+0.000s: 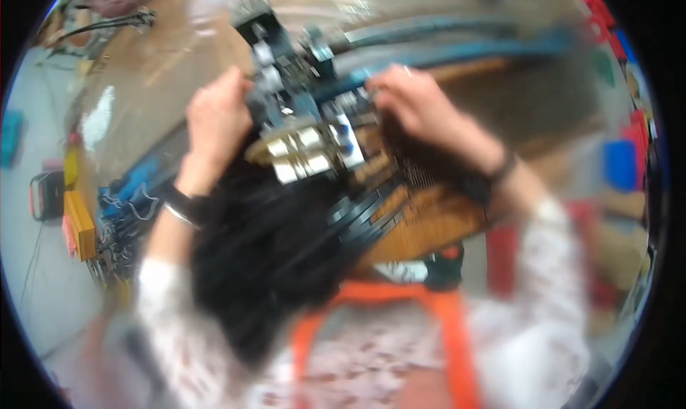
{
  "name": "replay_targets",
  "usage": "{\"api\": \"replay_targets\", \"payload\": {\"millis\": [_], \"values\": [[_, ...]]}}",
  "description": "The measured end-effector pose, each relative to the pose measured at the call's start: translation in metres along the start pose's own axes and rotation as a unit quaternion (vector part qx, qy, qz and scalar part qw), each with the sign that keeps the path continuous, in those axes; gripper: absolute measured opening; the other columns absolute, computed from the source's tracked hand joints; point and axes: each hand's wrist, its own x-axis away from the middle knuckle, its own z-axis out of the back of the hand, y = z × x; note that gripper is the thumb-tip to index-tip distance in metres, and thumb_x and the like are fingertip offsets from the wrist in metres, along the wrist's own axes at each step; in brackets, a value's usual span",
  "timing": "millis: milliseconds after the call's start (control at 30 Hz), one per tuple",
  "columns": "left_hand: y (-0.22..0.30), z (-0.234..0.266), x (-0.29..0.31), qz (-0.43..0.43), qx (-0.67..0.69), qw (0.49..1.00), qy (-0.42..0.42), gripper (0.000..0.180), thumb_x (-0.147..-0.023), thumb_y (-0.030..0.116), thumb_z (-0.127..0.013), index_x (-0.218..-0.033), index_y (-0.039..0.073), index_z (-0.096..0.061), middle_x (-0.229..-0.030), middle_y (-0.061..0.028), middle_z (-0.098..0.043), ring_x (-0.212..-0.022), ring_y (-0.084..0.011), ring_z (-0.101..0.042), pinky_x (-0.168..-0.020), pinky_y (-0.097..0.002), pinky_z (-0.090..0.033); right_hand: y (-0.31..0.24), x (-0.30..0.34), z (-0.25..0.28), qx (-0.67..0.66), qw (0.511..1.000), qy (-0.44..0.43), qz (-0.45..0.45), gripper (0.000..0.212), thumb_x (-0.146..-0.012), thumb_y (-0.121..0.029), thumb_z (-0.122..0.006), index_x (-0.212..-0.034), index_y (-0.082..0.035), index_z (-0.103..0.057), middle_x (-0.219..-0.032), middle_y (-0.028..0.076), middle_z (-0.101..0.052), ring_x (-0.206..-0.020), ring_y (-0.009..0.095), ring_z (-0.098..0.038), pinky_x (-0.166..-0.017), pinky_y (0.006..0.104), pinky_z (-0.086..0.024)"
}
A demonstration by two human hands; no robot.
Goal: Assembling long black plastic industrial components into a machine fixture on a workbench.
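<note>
The picture is smeared by motion. A metal bench fixture (289,98) with dark and silvery blocks stands between my hands, with a brass-coloured part bearing pale blocks (304,152) at its near end. My left hand (218,116) is closed at the fixture's left side. To the right, my right hand (414,102) has its fingers bent together beside the fixture. What either hand holds, if anything, is hidden or too blurred to make out. A large black mass (264,252), perhaps a bundle of wires, lies below the fixture toward me.
Long blue and grey strips (457,48) run rightward across the brown worktable (179,45). Dark slender pieces (368,212) lie near its front edge. Blue bins (620,165) and red ones stand at far right; a yellow box (78,225) is at left.
</note>
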Motion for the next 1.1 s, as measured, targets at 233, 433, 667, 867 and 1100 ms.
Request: {"api": "replay_targets", "payload": {"millis": [233, 433, 667, 867, 1100], "values": [[-0.050, 0.005, 0.001, -0.129, -0.116, 0.983, 0.054, 0.008, -0.095, 0.015, -0.059, -0.100, 0.009, -0.059, -0.087, -0.0101, -0.064, -0.083, -0.0302, -0.065, -0.068, -0.0380, -0.051, -0.069, 0.060, 0.032, 0.237, 0.935, -0.247, -0.087, 0.035, -0.072, -0.034, -0.076, -0.081, -0.008, -0.054, -0.077, 0.011, -0.058, -0.077, 0.032, -0.057, -0.068, 0.0445, -0.047], [-0.029, 0.046, 0.020, -0.087, -0.357, 0.927, 0.080, 0.012, -0.089, 0.018, -0.065, -0.100, 0.012, -0.064, -0.092, -0.0037, -0.066, -0.096, -0.0252, -0.063, -0.088, -0.0455, -0.042, -0.094, 0.129, 0.004, 0.234, 0.922, -0.308, 0.011, 0.031, -0.066, -0.009, -0.063, -0.096, -0.007, -0.056, -0.083, 0.006, -0.051, -0.083, 0.025, -0.054, -0.066, 0.0380, -0.045], [0.153, 0.048, 0.108, -0.001, -0.011, 0.978, -0.210, 0.008, -0.079, 0.014, -0.061, -0.087, 0.014, -0.064, -0.089, -0.0043, -0.057, -0.092, -0.0229, -0.055, -0.082, -0.0427, -0.038, -0.055, 0.081, 0.006, 0.023, 0.956, -0.252, -0.148, 0.015, -0.091, -0.019, -0.064, -0.103, -0.010, -0.067, -0.090, 0.015, -0.068, -0.079, 0.035, -0.066, -0.066, 0.0422, -0.053], [0.174, -0.025, 0.108, 0.095, -0.047, 0.985, -0.138, 0.016, -0.084, 0.026, -0.064, -0.091, 0.012, -0.065, -0.093, -0.0071, -0.061, -0.094, -0.0256, -0.056, -0.078, -0.0428, -0.041, -0.053, 0.060, 0.002, 0.094, 0.972, -0.194, -0.093, 0.012, -0.090, -0.016, -0.066, -0.092, -0.005, -0.069, -0.084, 0.014, -0.058, -0.082, 0.033, -0.059, -0.070, 0.0429, -0.049], [0.185, -0.019, 0.106, 0.164, 0.012, 0.986, -0.018, 0.018, -0.078, 0.016, -0.061, -0.094, 0.008, -0.058, -0.089, -0.0081, -0.058, -0.087, -0.0258, -0.057, -0.072, -0.0414, -0.043, -0.057, 0.064, 0.011, -0.029, 0.972, -0.036, -0.229, 0.010, -0.091, -0.007, -0.066, -0.094, 0.002, -0.066, -0.083, 0.009, -0.061, -0.078, 0.018, -0.058, -0.070, 0.0302, -0.046]]}}
